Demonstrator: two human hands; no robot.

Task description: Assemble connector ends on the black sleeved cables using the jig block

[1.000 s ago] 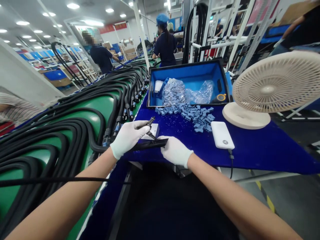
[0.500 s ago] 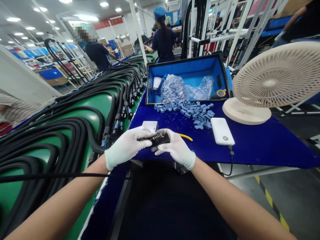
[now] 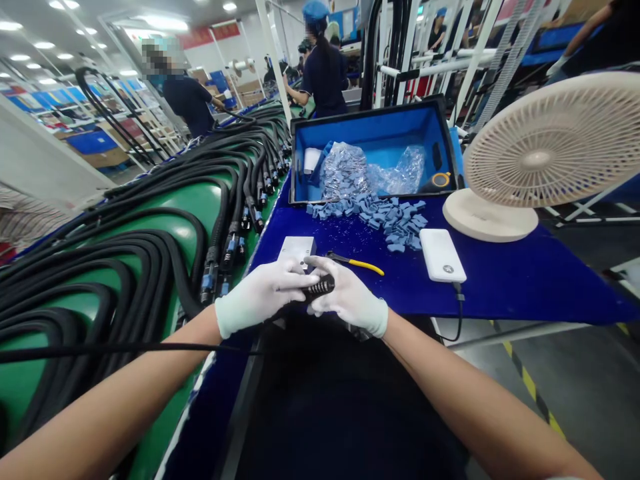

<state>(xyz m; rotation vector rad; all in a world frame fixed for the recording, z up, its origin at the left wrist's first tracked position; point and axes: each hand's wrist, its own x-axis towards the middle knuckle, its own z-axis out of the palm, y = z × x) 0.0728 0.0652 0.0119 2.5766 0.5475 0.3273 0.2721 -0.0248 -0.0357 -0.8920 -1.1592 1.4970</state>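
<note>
Both white-gloved hands meet over the near edge of the blue-covered table. My left hand [image 3: 263, 293] is closed on a black cylindrical hose end [image 3: 321, 287], which has a row of silvery rings or pins on its side. Around the right tip of this piece curl the fingers of my right hand [image 3: 353, 299], thumb side hidden in part. Just behind the hands rests a light grey block [image 3: 296, 248]. Pliers with yellow handles [image 3: 366, 266] lie to its right. Several small blue plastic clips [image 3: 395, 220] are heaped farther back.
A blue crate [image 3: 373, 133] with bagged clips and a tape measure [image 3: 440, 180] stands behind the heap. On the right are a white power bank [image 3: 443, 255] and a beige fan [image 3: 535, 160]. Black hoses [image 3: 125, 260] cover the green conveyor [image 3: 193, 199] at left; co-workers stand beyond.
The black piece has turned so its tip faces more towards me, and my right hand has shifted along it. The pliers now show more fully. The view has tilted slightly.
</note>
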